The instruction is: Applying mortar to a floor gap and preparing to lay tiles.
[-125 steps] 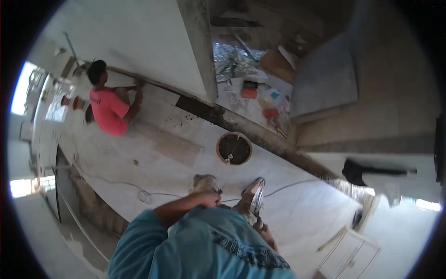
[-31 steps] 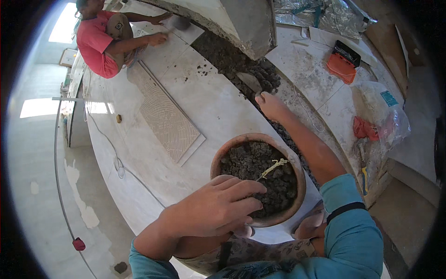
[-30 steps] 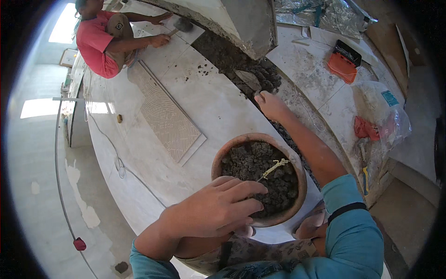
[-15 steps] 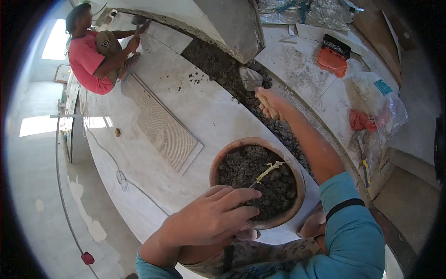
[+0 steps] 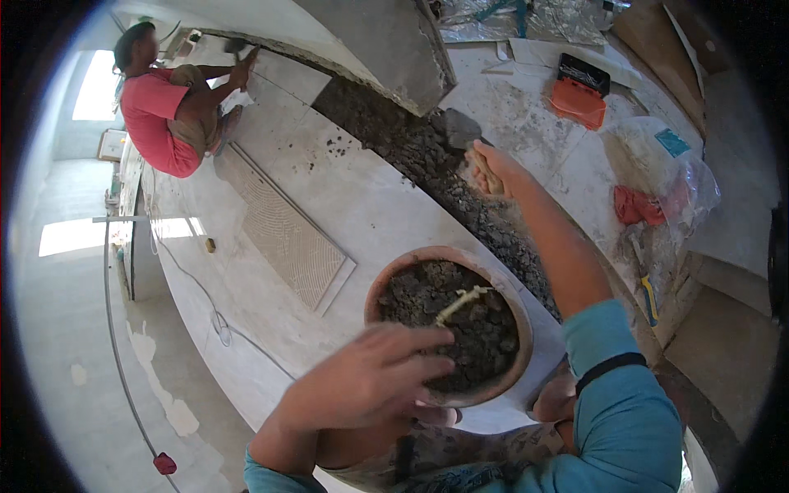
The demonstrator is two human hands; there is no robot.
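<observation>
My right hand (image 5: 496,171) grips the wooden handle of a trowel (image 5: 462,129), whose grey blade is over the dark, crumbly soil strip (image 5: 411,152). Close to me stands a round clay pot (image 5: 376,283) filled with dark clods of soil (image 5: 481,341). A pale, knobbly plant stem (image 5: 462,305) slants out of this soil. My left hand (image 5: 362,374), blurred by motion, hovers over the pot's near left side with fingers apart. Its fingertips are close to the stem's lower end; I cannot tell whether they touch it. The thumb is hidden.
A person in a pink shirt (image 5: 160,115) squats at the far left with a dark-headed hammer. A ridged tile (image 5: 288,234) lies left of the pot. At right are an orange-and-black case (image 5: 579,103), a plastic bag (image 5: 657,164) and a yellow-and-blue-handled tool (image 5: 649,300). A concrete block (image 5: 411,49) overhangs the strip.
The trowel blade has shifted slightly right and shows darker, with my right hand moving along. My left hand has moved a little, and the stem's near end now shows slightly further left.
</observation>
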